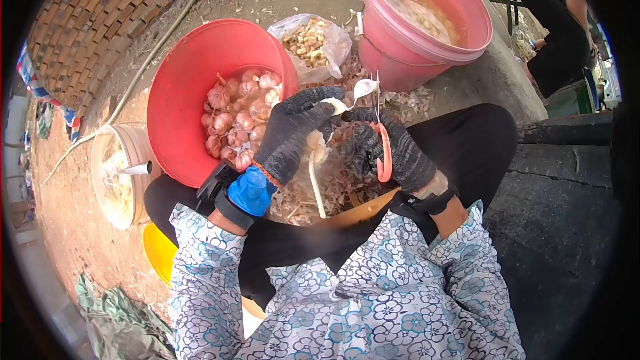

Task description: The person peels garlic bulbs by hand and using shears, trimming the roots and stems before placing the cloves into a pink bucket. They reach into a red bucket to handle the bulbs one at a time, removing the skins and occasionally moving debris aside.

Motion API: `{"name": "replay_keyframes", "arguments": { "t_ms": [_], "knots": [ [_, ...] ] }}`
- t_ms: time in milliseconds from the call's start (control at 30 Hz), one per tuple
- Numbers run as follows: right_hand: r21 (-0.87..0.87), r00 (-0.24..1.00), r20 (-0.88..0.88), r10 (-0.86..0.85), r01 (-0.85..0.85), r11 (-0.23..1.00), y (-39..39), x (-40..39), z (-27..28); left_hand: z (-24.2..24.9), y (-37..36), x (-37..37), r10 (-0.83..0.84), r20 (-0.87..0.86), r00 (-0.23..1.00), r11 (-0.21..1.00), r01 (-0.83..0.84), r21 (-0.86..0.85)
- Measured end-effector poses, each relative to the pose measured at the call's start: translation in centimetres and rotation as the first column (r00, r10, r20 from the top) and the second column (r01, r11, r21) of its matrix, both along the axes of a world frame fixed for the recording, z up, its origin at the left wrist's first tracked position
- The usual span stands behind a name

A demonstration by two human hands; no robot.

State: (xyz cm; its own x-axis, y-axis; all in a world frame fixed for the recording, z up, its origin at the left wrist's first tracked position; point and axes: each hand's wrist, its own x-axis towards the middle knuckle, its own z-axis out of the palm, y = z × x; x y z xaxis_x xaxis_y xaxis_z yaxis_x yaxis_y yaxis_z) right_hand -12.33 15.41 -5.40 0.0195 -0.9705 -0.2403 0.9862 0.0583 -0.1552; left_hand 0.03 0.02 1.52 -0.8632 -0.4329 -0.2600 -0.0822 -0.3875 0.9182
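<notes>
At centre, the left hand [293,135] pinches garlic [337,105]; the right hand [408,157] grips scissors [385,152]. The red bucket [177,97] sits at near left, likely for easy reach.

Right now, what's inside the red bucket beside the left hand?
The red bucket holds a heap of garlic bulbs with pinkish skins. They cover the bottom, so anything beneath is out of sight; the left hand hides part of the rim.
</notes>
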Motion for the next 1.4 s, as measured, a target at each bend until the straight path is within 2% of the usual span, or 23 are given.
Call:
{"name": "replay_keyframes", "arguments": {
  "t_ms": [67,100,233,333,367,433,467,500,533,633,667,733,800,833,967,1100,1133,1167,1200,1233,1267,1300,1400],
  "knots": [
    [-0.153,0.856,-0.415,-0.309,0.269,0.951,-0.5,0.4,3.1,0.3,0.6,-0.2,-0.007,0.03,1.0,1.0,0.008,-0.019],
    [0.214,0.561,-0.828,-0.011,0.333,0.919,-0.9,1.3,5.7,0.5,0.8,-0.3,-0.013,0.056,0.998,0.999,0.015,-0.038],
    [0.112,0.545,-0.829,-0.123,0.378,0.919,-0.8,1.0,4.8,-0.6,0.9,-0.1,-0.135,0.099,0.986,0.964,0.153,-0.217],
    [0.168,0.443,-0.897,0.009,0.321,0.932,-0.5,0.3,4.9,-0.5,0.6,-0.1,-0.23,0.159,0.96,0.936,0.263,-0.235],
    [0.116,0.581,-0.803,-0.13,0.366,0.923,-0.4,0.2,3.8,-1.0,0.4,0.0,-0.231,0.158,0.96,0.936,0.264,-0.235],
    [0.068,0.689,-0.674,-0.267,0.418,0.906,-0.3,0.1,3.8,-1.8,0.2,0.1,-0.152,-0.034,0.988,0.979,0.155,0.135],
    [0.048,-0.038,-0.996,0.075,0.469,0.882,-0.2,-0.1,4.3,-1.9,0.0,0.3,-0.152,-0.035,0.988,0.979,0.156,0.13],
    [-0.011,-0.719,-0.571,0.397,0.489,0.872,-0.3,-0.1,4.7,-1.1,0.0,0.4,-0.095,-0.037,0.995,0.972,0.1,0.212],
    [-0.016,-0.721,-0.571,0.392,0.487,0.873,-0.2,-0.1,4.7,-0.5,-0.2,0.5,-0.035,-0.033,0.999,0.955,0.043,0.294],
    [-0.27,-0.57,-0.822,-0.014,0.367,0.89,0.1,0.6,4.1,-0.4,-0.6,0.7,-0.067,-0.03,0.997,0.944,0.073,0.323],
    [-0.269,-0.568,-0.823,-0.016,0.365,0.892,0.1,0.7,4.3,-0.5,-0.6,0.8,-0.102,-0.059,0.993,0.935,0.116,0.335],
    [-0.231,-0.816,-0.578,0.031,0.199,0.952,0.0,0.7,6.0,-1.0,-0.6,0.9,-0.14,-0.054,0.989,0.938,0.15,0.312],
    [-0.224,-0.842,-0.54,0.002,0.146,0.963,-0.1,0.7,6.3,-1.4,-0.6,1.4,-0.17,-0.09,0.981,0.985,0.172,0.012],
    [-0.191,-0.84,-0.542,0.02,0.146,0.971,0.0,1.0,6.2,-1.4,-0.6,1.4,-0.169,-0.09,0.981,0.985,0.171,0.013],
    [0.058,-0.832,-0.521,0.19,0.187,0.981,0.0,1.9,7.2,-1.6,-0.4,1.2,-0.179,-0.108,0.978,0.961,0.197,0.195],
    [0.118,-0.82,-0.558,0.131,0.078,0.99,0.9,1.2,6.3,-1.6,-1.3,1.3,-0.261,-0.227,0.938,0.856,0.334,0.396],
    [0.311,-0.258,-0.902,0.346,0.17,0.935,0.5,0.7,7.8,-1.4,-1.2,1.3,-0.259,-0.225,0.94,0.856,0.331,0.397],
    [0.509,0.424,-0.801,0.422,0.113,0.853,0.3,0.2,8.7,-1.1,-0.9,1.1,-0.261,-0.169,0.95,0.882,0.306,0.357],
    [0.509,0.424,-0.801,0.422,0.113,0.853,0.6,-0.2,8.1,-0.9,-0.7,0.9,-0.261,-0.114,0.959,0.906,0.284,0.315],
    [0.116,-0.118,-0.985,0.123,0.069,0.991,1.2,-0.8,7.1,-0.7,-0.5,1.0,-0.261,-0.115,0.959,0.905,0.284,0.317],
    [-0.219,-0.571,-0.77,-0.285,-0.183,0.958,1.4,-1.2,6.0,-0.6,-0.2,1.0,-0.229,-0.093,0.969,0.923,0.246,0.295],
    [-0.004,0.041,-0.999,0.0,-0.102,0.995,0.7,-0.9,5.4,-0.4,0.0,1.1,-0.197,-0.072,0.978,0.939,0.209,0.272],
    [-0.026,0.124,-0.992,-0.032,0.044,0.999,-0.1,-0.5,5.9,-0.2,-1.0,1.4,-0.35,-0.041,0.936,0.91,0.35,0.224]
  ]
}}
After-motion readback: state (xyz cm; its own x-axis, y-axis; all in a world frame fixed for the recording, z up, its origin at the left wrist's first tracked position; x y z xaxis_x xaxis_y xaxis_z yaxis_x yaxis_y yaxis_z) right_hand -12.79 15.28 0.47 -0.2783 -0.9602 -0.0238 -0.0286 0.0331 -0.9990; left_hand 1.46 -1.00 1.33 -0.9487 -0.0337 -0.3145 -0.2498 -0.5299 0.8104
